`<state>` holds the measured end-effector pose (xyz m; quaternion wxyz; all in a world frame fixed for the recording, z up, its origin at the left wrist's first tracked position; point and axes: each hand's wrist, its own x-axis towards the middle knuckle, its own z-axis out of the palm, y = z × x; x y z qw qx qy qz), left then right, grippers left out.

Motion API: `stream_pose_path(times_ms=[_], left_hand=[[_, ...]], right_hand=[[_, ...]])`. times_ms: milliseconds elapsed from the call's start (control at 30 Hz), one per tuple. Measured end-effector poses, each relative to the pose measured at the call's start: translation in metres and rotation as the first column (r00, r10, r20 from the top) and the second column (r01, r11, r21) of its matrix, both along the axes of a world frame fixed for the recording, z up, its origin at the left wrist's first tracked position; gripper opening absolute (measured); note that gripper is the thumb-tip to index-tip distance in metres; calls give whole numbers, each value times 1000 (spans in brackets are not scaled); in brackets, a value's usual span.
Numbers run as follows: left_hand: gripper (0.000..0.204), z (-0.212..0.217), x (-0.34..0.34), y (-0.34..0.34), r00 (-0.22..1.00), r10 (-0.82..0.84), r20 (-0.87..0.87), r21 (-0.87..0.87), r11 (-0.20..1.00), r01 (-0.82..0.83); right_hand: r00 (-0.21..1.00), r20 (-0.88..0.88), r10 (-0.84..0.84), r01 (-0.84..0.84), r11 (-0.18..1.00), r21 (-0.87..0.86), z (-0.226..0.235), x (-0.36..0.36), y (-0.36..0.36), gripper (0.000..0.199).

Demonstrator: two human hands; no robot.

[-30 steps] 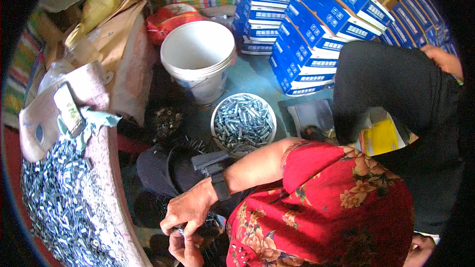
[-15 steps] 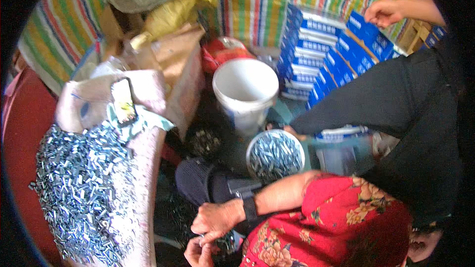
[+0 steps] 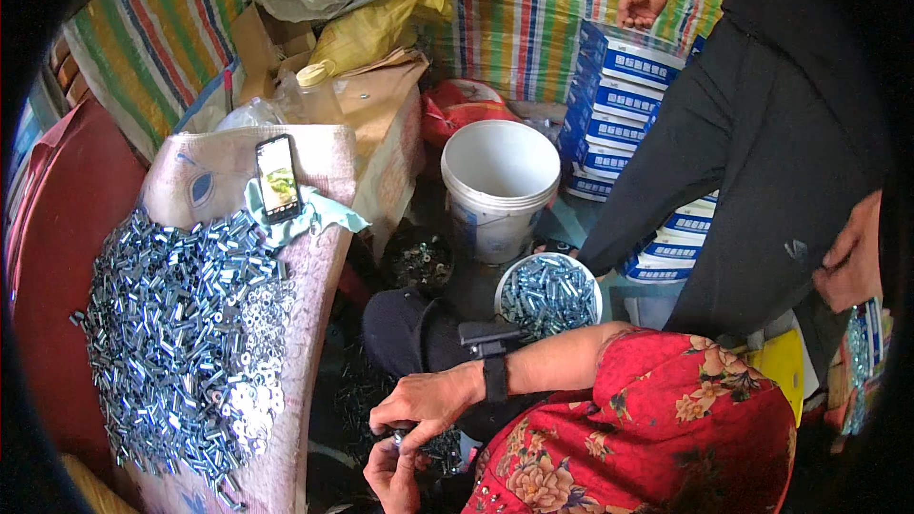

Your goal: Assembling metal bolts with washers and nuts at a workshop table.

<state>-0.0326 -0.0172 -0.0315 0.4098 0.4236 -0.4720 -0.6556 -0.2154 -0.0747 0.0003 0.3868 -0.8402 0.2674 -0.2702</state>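
My right hand (image 3: 428, 407), with a dark band and a small black device on its wrist, is closed in a pinch over a small shiny metal piece (image 3: 399, 436). Just below, my left hand (image 3: 392, 476) pinches the same piece from the other side; its exact kind is mostly hidden by my fingers. To the left, a big pile of short metal sleeves (image 3: 171, 333) and flat washers (image 3: 257, 390) covers a padded pinkish surface (image 3: 319, 276). Beyond my right forearm sits a white tub (image 3: 596, 312) filled with metal sleeves.
A tall white bucket (image 3: 462, 214) and a dark bowl of small metal parts (image 3: 419, 262) stand ahead. A phone (image 3: 278, 179) lies on a pale green cloth. At right, a person in black (image 3: 724, 171) stands beside stacked blue-and-white boxes (image 3: 619, 105).
The person in black has risen upright and let go of the blue box. My view has shifted, so things sit further right. Both my hands stay together around the small piece.
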Motion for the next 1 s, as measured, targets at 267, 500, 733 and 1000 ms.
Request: stream_pose_path(times_ms=[267, 500, 733, 1000], left_hand=[[11, -4, 3, 6, 1000, 6, 17, 3, 1000, -6], [29, 1, -5, 0, 908, 163, 385, -492, 869, 53], [56, -1, 23, -22, 836, 321, 445, -538, 842, -37], [41, 24, 104, 3, 419, 557, 717, -603, 797, -27]], right_hand=[[980, -156, -122, 91, 977, -192, -14, 12, 7, 37], [932, -259, -253, 187, 949, -253, -9, -6, -23, 38], [365, 199, -910, 926, 377, 28, 205, -225, -203, 49], [273, 170, -947, 917, 309, 251, 223, -287, -252, 51]])
